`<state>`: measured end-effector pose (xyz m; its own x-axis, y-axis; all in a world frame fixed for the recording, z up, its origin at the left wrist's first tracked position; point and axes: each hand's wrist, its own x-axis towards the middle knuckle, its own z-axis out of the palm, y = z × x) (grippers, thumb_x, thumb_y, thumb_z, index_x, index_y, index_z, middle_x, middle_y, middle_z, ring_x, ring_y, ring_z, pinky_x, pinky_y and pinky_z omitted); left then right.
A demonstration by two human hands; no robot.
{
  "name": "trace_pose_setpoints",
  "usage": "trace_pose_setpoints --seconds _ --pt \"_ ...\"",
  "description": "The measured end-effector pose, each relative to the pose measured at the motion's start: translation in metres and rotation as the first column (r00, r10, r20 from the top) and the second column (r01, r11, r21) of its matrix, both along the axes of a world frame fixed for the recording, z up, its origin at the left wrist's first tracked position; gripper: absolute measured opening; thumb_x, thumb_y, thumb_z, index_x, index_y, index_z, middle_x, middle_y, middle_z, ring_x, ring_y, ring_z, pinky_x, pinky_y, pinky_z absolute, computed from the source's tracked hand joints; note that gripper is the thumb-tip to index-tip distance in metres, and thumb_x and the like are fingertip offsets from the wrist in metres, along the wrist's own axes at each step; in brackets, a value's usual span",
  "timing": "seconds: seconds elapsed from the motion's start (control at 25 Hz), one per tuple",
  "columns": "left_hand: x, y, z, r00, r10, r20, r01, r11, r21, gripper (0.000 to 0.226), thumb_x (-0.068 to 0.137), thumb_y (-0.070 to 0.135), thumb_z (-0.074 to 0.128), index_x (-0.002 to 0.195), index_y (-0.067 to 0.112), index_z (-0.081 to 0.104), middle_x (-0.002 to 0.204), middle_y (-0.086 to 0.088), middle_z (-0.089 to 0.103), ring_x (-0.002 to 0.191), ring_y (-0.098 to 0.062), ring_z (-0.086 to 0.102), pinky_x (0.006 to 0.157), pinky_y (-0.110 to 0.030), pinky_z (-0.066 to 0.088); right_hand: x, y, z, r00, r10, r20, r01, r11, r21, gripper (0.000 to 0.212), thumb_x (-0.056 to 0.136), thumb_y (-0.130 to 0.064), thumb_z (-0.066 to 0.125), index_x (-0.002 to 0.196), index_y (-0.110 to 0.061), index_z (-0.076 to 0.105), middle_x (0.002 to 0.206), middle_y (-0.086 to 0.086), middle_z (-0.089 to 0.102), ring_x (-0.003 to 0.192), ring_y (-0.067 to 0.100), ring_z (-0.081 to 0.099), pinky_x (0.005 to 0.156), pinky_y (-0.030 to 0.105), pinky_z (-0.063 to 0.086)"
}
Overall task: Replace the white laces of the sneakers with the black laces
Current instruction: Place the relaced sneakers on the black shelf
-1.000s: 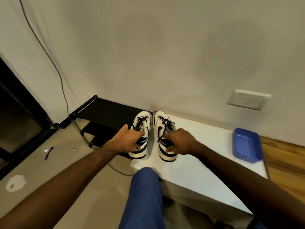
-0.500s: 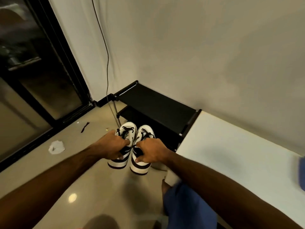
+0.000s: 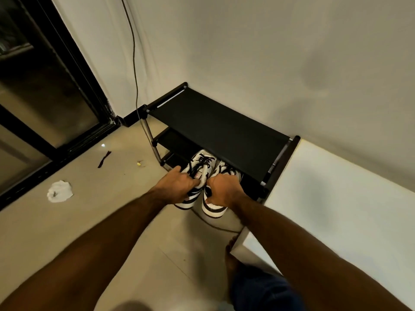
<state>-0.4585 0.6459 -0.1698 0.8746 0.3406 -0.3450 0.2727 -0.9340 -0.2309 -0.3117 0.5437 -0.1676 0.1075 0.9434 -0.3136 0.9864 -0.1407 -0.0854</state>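
Note:
Two white sneakers with black stripes and black laces are held side by side, toes pointing under the top shelf of a black shoe rack (image 3: 215, 122). My left hand (image 3: 177, 187) grips the left sneaker (image 3: 199, 164) at its opening. My right hand (image 3: 224, 187) grips the right sneaker (image 3: 213, 207) the same way. The toes of the right sneaker are partly hidden beneath the rack's top shelf. The black laces (image 3: 202, 160) show on the left sneaker's tongue.
A white table (image 3: 336, 198) stands right of the rack. A dark glass door (image 3: 45, 97) fills the left. On the floor lie a crumpled white scrap (image 3: 59, 191) and a dark strip (image 3: 104, 158). A cable (image 3: 134, 63) hangs down the wall. My knee (image 3: 258, 288) shows below.
Both hands carried the sneakers off the white table, leftward and down, to the front of the black shoe rack. The toes now reach under its top shelf.

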Motion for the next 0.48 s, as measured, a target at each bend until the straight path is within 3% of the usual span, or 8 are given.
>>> trace_pose_setpoints --seconds 0.24,0.48 --pt "0.056 0.025 -0.054 1.0 -0.008 0.029 0.008 1.0 0.005 0.049 0.091 0.027 0.069 0.137 0.025 0.05 0.12 0.001 0.068 0.115 -0.023 0.058 0.094 -0.037 0.034 0.032 0.018 -0.046 0.995 -0.06 0.081 0.058 0.998 0.023 0.028 0.089 -0.03 0.065 0.115 -0.019 0.064 0.115 0.005 0.068 0.107 0.027 0.066 0.082 0.036 0.052" --pt "0.079 0.033 -0.091 0.991 0.096 0.098 -0.088 0.992 -0.087 0.048 0.088 0.019 0.072 0.132 0.021 0.053 0.119 -0.004 0.066 0.116 -0.024 0.059 0.097 -0.038 0.044 0.042 0.024 -0.075 0.992 -0.081 0.092 0.08 0.997 0.005 0.023 0.094 -0.022 0.061 0.116 -0.018 0.064 0.113 0.004 0.069 0.105 0.023 0.068 0.079 0.033 0.052"
